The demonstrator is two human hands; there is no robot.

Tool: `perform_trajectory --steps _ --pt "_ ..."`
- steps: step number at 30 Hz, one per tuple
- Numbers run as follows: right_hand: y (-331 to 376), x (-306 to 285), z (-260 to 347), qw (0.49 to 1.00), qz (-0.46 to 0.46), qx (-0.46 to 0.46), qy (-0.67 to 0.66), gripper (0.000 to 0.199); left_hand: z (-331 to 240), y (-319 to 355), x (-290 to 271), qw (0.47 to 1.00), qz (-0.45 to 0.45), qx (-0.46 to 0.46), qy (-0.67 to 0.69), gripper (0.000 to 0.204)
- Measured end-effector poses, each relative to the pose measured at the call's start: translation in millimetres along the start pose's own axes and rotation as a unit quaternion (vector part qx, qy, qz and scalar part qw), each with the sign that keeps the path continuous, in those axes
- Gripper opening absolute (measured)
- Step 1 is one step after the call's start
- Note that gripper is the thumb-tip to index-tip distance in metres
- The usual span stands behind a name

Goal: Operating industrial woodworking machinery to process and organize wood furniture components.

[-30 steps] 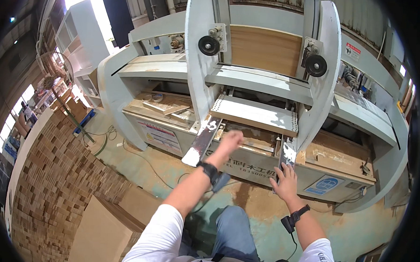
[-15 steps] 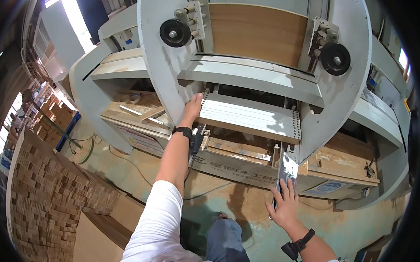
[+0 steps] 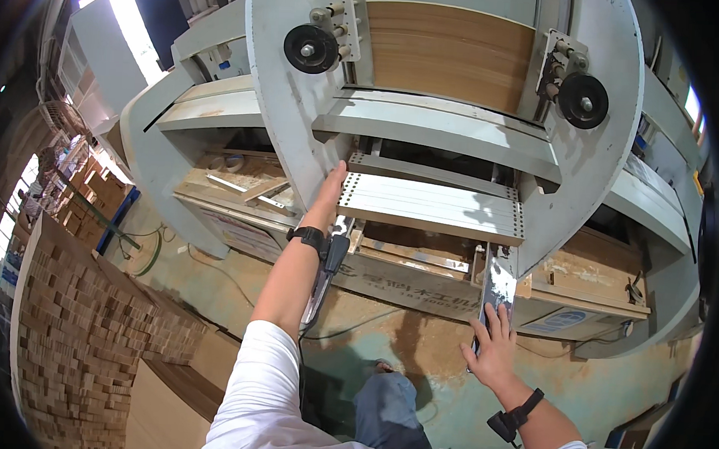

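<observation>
Through the head camera I see a white board [image 3: 428,205] lying across the machine between the left upright [image 3: 288,113] and the right upright [image 3: 594,182]. Its top carries fine parallel lines running lengthwise, dark holes dot both ends, and the front edge is plain brown (a blotchy shadow falls toward its right end). Just behind it runs a greyer strip [image 3: 434,171].

My left hand [image 3: 331,193] lies along the board's left end, fingers straight and close together rather than wrapped around it; I cannot tell where the thumb sits. My right hand [image 3: 494,347] is well apart from the board, its fingers spread and their tips resting on the near part of the paint-worn right rail [image 3: 499,280], the thumb standing away from them.
</observation>
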State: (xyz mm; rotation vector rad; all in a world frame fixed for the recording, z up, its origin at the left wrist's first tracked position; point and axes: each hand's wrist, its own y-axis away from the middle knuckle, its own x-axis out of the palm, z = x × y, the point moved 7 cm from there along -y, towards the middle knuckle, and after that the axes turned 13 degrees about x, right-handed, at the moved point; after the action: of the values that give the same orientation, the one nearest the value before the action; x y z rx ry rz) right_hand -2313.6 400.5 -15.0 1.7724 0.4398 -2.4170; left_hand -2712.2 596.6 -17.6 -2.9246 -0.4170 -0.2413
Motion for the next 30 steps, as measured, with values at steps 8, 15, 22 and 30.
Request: perform_trajectory --steps 8,15,22,30 --pt "1 -2 2 1.000 0.016 0.005 0.014 0.047 -8 24 134 0.672 0.375 0.312 -0.557 0.101" --pt "4 -3 -2 1.000 0.004 0.007 0.000 0.048 10 31 187 0.645 0.384 0.218 -0.623 0.113" --pt "12 -23 10 0.995 -0.092 -0.028 0.027 0.065 -7 109 159 0.676 0.313 0.299 -0.596 0.097" --pt "62 -52 65 0.979 -0.115 -0.123 -0.119 0.068 -56 280 141 0.692 0.355 0.335 -0.532 0.096"
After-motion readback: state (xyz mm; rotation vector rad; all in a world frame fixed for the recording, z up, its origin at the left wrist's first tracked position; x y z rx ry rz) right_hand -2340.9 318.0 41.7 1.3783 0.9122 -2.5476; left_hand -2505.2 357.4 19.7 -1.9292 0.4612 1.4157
